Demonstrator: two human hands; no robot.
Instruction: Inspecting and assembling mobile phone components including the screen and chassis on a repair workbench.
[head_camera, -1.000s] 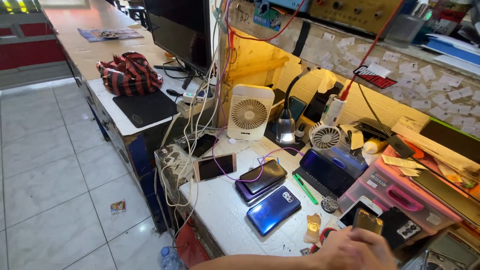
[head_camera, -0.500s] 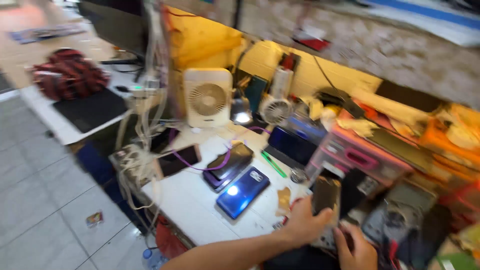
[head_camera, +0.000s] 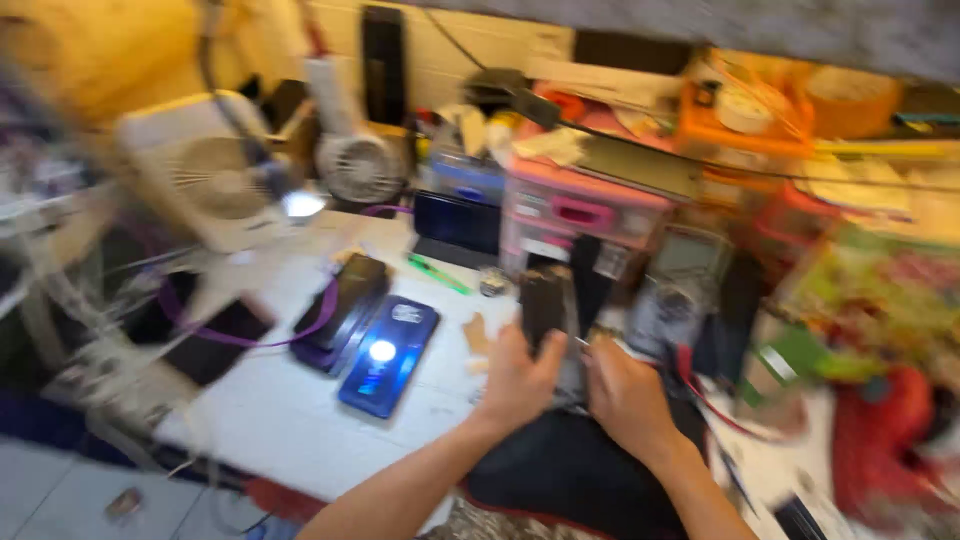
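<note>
the left hand (head_camera: 518, 378) has its fingers wrapped around a dark phone (head_camera: 546, 305), held upright above the black mat (head_camera: 570, 475). the right hand (head_camera: 625, 392) rests beside it, finger state too blurred to tell. a blue phone (head_camera: 390, 355) lies left on the white table (head_camera: 290, 420), near a fan (head_camera: 205, 178).

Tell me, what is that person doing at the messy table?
A person sits at a cluttered white workbench. Their left hand holds up a dark phone-shaped slab, and the right hand is beside it, just below. A blue phone and a stack of dark phones lie to the left, near a white fan. A pink drawer box stands behind. The picture is blurry.
</note>
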